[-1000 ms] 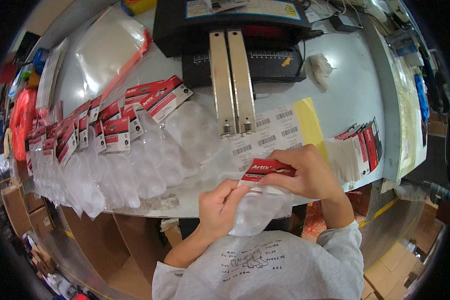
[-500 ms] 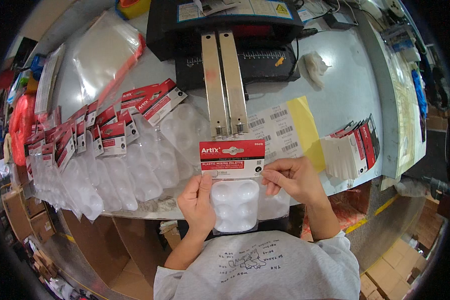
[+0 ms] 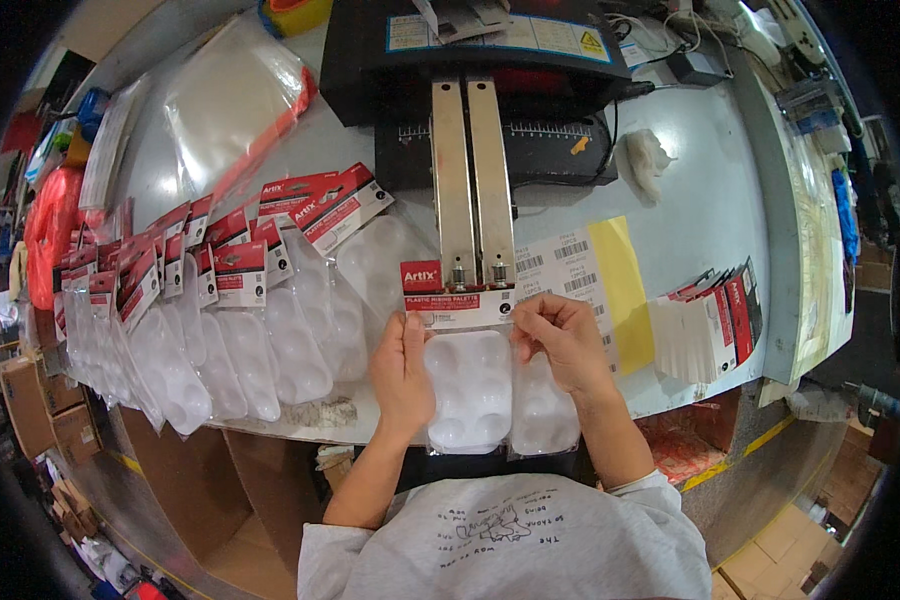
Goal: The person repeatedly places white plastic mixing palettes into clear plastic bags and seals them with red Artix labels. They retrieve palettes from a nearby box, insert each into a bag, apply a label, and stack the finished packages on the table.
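Note:
A white paint palette [image 3: 468, 390] with round wells lies in a clear bag near the table's front edge. Its folded header card [image 3: 460, 318], red, black and white, has its upper part beneath the ends of two metal arms [image 3: 452, 180] of a black machine [image 3: 360, 70]. My left hand [image 3: 402, 370] pinches the card's lower left corner, thumb on top. At the lower right corner my right hand [image 3: 567, 342] is closed on the same card. Another bagged palette [image 3: 545, 412] lies under my right hand, beside the first.
Many carded, bagged palettes [image 3: 180, 375] overlap on the left. Behind them lie clear bags [image 3: 235, 100]. To the right are a barcode label sheet [image 3: 577, 270] with a yellow strip [image 3: 620, 290], a stack of header cards [image 3: 705, 325] and a crumpled whitish lump [image 3: 647, 163].
My hands have pushed the card and palette forward, so the card's upper part is now under the metal arms' ends. More of the second palette shows. The whole view has shifted slightly.

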The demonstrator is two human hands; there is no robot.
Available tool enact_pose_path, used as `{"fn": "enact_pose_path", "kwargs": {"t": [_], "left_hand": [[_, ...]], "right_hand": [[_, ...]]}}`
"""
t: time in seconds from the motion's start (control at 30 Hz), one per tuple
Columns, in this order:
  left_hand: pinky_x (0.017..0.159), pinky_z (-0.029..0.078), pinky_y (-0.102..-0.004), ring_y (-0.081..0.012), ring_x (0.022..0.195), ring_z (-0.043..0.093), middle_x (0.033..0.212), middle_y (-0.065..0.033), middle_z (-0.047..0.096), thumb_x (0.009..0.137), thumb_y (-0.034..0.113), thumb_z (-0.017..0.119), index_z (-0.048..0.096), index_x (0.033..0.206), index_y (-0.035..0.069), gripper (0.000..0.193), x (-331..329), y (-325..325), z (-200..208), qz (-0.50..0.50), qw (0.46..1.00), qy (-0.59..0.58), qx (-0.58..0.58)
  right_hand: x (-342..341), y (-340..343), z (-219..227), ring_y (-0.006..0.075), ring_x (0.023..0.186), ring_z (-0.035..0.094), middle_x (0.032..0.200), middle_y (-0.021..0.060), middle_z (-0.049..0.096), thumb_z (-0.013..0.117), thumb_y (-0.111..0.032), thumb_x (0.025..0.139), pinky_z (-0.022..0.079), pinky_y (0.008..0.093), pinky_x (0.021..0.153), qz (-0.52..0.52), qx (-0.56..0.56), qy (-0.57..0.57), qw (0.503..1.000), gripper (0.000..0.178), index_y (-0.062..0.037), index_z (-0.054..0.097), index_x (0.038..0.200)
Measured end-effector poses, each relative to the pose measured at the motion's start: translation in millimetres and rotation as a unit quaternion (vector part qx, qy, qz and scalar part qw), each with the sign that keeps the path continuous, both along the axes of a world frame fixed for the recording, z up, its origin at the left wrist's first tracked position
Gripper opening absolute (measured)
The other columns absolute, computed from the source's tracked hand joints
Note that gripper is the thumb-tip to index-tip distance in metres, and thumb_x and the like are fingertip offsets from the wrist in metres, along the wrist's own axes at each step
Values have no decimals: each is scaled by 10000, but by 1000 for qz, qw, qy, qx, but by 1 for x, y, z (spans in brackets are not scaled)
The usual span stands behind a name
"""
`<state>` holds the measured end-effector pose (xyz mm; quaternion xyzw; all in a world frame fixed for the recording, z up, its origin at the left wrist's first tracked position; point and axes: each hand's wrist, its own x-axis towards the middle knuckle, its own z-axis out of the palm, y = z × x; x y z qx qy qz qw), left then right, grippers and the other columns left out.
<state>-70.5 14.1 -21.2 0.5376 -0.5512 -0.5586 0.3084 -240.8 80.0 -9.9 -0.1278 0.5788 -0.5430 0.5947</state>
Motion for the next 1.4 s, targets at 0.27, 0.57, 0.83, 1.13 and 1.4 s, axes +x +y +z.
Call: {"fn": "enact_pose_path", "kwargs": {"t": [0.27,0.57,0.83,1.13,1.4], "left_hand": [[615,384,-257,-96,632,398,649,-38,447,977,242,407,448,760,9,321,-11,-25,-7,-9,999,3,-38],[727,435,-361,-249,760,567,777,-142,591,966,265,402,535,892,-6,311,13,-19,-8,-67,991,-90,-68],[729,449,-303,-156,723,529,834,-46,585,933,321,485,600,948,7,334,245,-128,121,255,902,-265,-226],[813,419,-401,-285,903,518,964,-116,521,713,280,680,571,919,40,335,61,-15,44,-76,910,-277,-300],[761,405,-369,-280,898,490,968,-119,492,760,153,689,536,823,55,193,-39,48,-13,-226,937,-135,-231]], "right_hand": [[-8,-21,-2,102,522,548,681,58,598,610,-119,851,451,220,492,-35,-25,41,998,139,5,608,787],[-28,12,21,115,739,611,866,67,649,591,-98,864,496,255,672,-10,-21,431,902,168,7,637,987],[-161,135,58,235,1154,484,1319,184,455,741,-107,702,375,334,988,-30,152,596,788,817,12,304,1382],[-144,121,66,145,917,609,1034,130,649,807,-179,653,467,274,840,-75,168,610,770,761,-3,448,1300],[-135,119,67,128,855,627,975,111,669,797,-160,661,483,256,783,-110,190,634,742,628,-6,537,1212]]}}
